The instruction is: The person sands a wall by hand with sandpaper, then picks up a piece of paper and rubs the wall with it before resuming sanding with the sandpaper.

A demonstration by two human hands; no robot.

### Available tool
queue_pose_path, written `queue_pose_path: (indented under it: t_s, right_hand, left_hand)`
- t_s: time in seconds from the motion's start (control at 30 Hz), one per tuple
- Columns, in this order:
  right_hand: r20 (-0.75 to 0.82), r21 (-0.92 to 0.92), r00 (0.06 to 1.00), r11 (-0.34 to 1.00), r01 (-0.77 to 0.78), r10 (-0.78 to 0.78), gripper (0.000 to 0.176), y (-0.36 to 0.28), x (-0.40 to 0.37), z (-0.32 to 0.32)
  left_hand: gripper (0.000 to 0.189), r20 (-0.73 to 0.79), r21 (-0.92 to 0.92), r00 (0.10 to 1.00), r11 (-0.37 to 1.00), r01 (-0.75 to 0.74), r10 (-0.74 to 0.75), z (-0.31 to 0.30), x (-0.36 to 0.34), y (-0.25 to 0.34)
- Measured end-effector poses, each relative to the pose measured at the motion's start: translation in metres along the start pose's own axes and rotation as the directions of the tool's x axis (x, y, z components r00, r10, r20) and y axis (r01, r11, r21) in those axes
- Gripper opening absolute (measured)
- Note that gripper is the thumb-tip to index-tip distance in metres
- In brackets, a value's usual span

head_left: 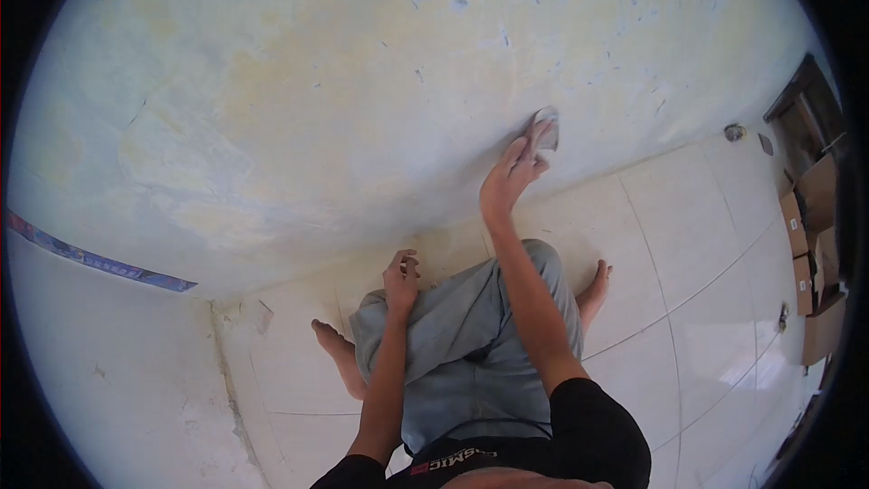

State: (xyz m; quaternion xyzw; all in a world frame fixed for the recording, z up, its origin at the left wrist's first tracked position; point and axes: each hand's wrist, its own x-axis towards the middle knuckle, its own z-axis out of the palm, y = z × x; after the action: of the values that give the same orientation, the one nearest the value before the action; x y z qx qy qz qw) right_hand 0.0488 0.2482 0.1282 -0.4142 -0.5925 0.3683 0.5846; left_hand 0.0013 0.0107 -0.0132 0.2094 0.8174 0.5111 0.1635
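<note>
My right hand (518, 179) reaches forward and presses a small greyish-white piece of sandpaper (548, 129) flat against the wall (362, 127). Its fingers lie along the sheet, and a shadow falls to the left. The wall is pale, with yellowish patches, whitish smears and scattered blue-grey chips and scratches. Near my bent knee, my left hand (401, 279) rests with loosely curled fingers, a little apart, and nothing visible in them. Grey trousers (453, 326) cover my legs as I sit low by the wall's foot.
White floor tiles (634, 308) stretch right from the wall. Cardboard boxes (822, 330) stand at the far right below a dark frame (806, 113). A small round object (734, 132) lies near the wall's base. Another wall (118, 353) meets this one on the left, with a blue printed strip (100, 261).
</note>
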Motion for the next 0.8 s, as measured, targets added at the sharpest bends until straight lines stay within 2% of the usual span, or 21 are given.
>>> queue_pose_path:
  t_s: [0.03,0.1,0.13,0.2,0.23,0.3,0.33,0.4,0.43,0.5,0.63,0.7,0.73,0.8]
  right_hand:
    - [0.0,0.003,1.0,1.0,0.008,-0.008,0.051,0.002,-0.007,0.001]
    - [0.201,-0.036,0.978,0.997,0.064,-0.056,0.052,0.007,-0.033,-0.002]
    - [0.194,-0.034,0.979,0.997,0.065,-0.057,0.052,0.01,-0.024,-0.003]
    - [0.052,-0.11,0.993,0.988,0.107,-0.102,0.052,0.008,-0.003,-0.007]
    - [0.062,-0.112,0.993,0.988,0.106,-0.099,0.052,0.008,-0.004,-0.006]
    - [0.012,0.03,0.994,0.993,0.111,-0.112,0.052,0.005,-0.001,0.0]
    - [0.011,0.029,0.993,0.992,0.119,-0.119,0.052,0.002,-0.009,-0.002]
    - [0.314,-0.083,0.949,0.996,0.028,-0.001,0.052,-0.006,-0.036,-0.008]
    - [0.308,-0.079,0.951,0.997,0.022,0.003,0.052,-0.003,-0.026,-0.006]
    - [0.032,-0.077,0.984,0.981,0.176,-0.174,0.053,0.002,0.0,-0.002]
    - [0.006,0.035,0.988,0.987,0.157,-0.157,0.053,0.0,-0.012,0.005]
    - [0.165,0.004,0.973,0.987,0.161,-0.16,0.053,0.001,-0.029,0.003]
    - [0.161,0.005,0.974,0.987,0.16,-0.158,0.053,0.006,-0.02,0.003]
    - [0.012,-0.052,1.0,0.998,0.028,-0.028,0.053,0.008,0.006,-0.003]
  left_hand:
    - [0.022,-0.017,-0.015,1.0,1.0,-0.012,0.011,0.001,0.002,0.003]
    - [0.022,-0.008,-0.027,1.0,1.0,0.011,-0.011,0.004,0.003,0.002]
    - [0.022,0.001,-0.033,0.999,0.999,0.033,-0.033,0.004,0.006,0.001]
    - [0.022,0.013,-0.005,1.0,1.0,0.007,-0.007,0.002,0.008,0.001]
    - [0.022,0.017,0.007,1.0,1.0,-0.012,0.011,0.003,0.004,0.0]
    - [0.022,0.007,-0.006,1.0,1.0,-0.01,0.01,0.0,0.004,-0.001]
    - [0.022,0.003,-0.016,1.0,1.0,-0.014,0.014,0.001,0.005,0.001]
    - [0.022,0.016,-0.019,1.0,1.0,0.003,-0.003,0.007,0.008,0.002]
    - [0.022,0.027,-0.012,0.999,0.999,0.029,-0.029,0.005,0.009,0.0]
    - [0.023,0.022,0.007,1.0,1.0,0.013,-0.013,0.002,0.007,0.0]
    - [0.024,0.023,-0.005,0.999,0.999,-0.045,0.045,0.001,0.007,-0.007]
    - [0.023,0.029,-0.01,0.999,1.0,-0.02,0.02,0.005,0.008,-0.004]
    - [0.022,0.032,-0.006,0.999,1.0,0.015,-0.014,0.005,0.008,-0.004]
    - [0.023,0.024,0.005,1.0,1.0,0.014,-0.014,0.003,0.007,0.002]
